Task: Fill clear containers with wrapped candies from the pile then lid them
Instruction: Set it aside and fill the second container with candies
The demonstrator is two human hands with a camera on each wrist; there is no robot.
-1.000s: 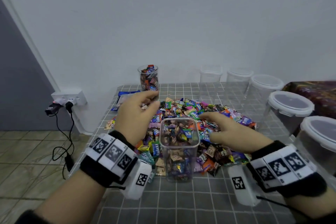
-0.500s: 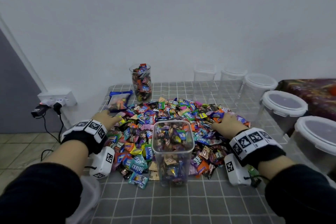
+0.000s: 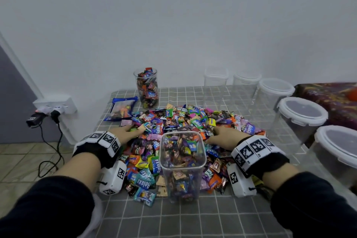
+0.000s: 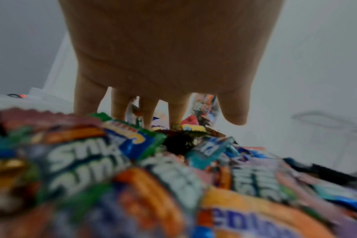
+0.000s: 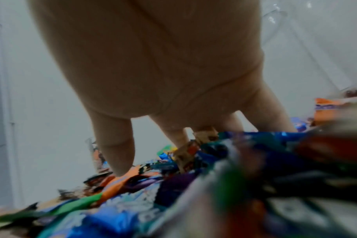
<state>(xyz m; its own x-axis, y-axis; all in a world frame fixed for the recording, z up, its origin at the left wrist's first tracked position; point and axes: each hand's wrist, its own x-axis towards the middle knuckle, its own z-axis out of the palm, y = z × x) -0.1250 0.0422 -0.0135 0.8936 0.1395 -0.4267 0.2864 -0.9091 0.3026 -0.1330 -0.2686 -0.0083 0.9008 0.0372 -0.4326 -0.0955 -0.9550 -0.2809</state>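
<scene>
Hands are laid palm-down on the candy pile point(image 3: 185, 121), one on each side of the square clear container point(image 3: 182, 162), a placement judged to suit raking sweets inward from both flanks at once. On the left hand point(image 3: 129, 132) the fingers are spread and nearly straight, their tips sunk among the wrappers, and nothing is gripped; on the right hand point(image 3: 225, 136) the fingers are likewise extended and splayed onto the heap, with nothing pinched. The container is stood upright, lidless, at the near edge of the pile between the wrists, so that a short lift over its rim is enough; it is already packed close to the top. Behind the pile a round jar of candies point(image 3: 147, 88) is set against the wall, still unlidded, beside a blue packet point(image 3: 122, 108). Along the right, lidded empty tubs point(image 3: 301, 117) are kept clear of the heap on the gridded tablecloth point(image 3: 183, 218).
</scene>
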